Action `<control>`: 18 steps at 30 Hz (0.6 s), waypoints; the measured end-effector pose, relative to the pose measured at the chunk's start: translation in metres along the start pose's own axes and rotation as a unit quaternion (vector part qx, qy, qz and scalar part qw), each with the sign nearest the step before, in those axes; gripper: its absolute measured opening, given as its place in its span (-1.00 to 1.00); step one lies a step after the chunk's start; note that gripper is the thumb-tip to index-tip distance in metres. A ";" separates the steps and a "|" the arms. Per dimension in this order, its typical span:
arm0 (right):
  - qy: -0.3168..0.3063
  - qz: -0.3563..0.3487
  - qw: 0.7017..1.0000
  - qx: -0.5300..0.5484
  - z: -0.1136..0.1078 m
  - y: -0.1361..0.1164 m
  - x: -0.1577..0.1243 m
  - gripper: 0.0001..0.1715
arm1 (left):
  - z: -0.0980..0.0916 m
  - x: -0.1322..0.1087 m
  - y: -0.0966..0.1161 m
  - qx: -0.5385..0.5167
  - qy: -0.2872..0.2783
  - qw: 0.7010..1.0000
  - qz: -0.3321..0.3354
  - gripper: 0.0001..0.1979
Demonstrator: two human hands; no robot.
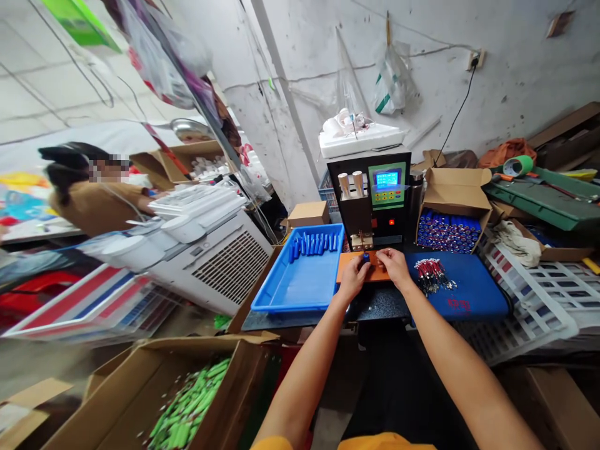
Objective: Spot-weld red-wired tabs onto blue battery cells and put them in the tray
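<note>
At the spot-welding machine (392,181), my left hand (354,276) is closed on a blue cylindrical battery cell (366,257) just below the electrodes (362,241). My right hand (395,265) is to the right of the cell, its fingertips pinched low over the orange board (349,267); what they hold is too small to make out. Left of my hands, a blue tray (293,305) contains a row of blue cells (319,244). To the right, red and black wire leads (432,275) lie bunched on a blue case (478,294).
A carton (457,178) packed with blue cells stands right of the machine, near a white plastic crate (539,300). At lower left is a cardboard box (122,381) of green cells (192,406). A grey air cooler (220,256) and another person (94,200) are further left.
</note>
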State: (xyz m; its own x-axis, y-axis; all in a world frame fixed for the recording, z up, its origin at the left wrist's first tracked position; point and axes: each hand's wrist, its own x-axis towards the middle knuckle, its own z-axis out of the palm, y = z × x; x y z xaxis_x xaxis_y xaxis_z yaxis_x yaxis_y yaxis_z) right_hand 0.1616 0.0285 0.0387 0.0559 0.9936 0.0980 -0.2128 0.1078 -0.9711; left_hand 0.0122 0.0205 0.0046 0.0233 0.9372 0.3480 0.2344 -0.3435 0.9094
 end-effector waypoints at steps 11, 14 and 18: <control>-0.025 -0.054 0.993 -0.099 0.010 0.013 0.019 -0.70 | 0.002 0.003 -0.002 0.063 0.017 0.998 0.025 -0.73; -0.019 -0.053 0.993 -0.107 0.013 0.016 0.022 -0.72 | 0.003 0.003 0.001 0.049 0.017 0.998 0.020 -0.72; -0.015 -0.069 0.989 -0.132 0.016 0.017 0.023 -0.76 | 0.003 0.003 0.001 0.046 0.019 0.999 0.017 -0.72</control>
State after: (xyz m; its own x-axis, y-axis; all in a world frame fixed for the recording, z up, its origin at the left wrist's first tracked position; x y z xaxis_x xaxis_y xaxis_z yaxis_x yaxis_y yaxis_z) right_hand 0.1442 0.0536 0.0279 0.0369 0.9711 0.2357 0.0570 0.2334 -0.9707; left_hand 0.0155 0.0228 0.0062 -0.0034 0.9219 0.3874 0.3231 -0.3656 0.8729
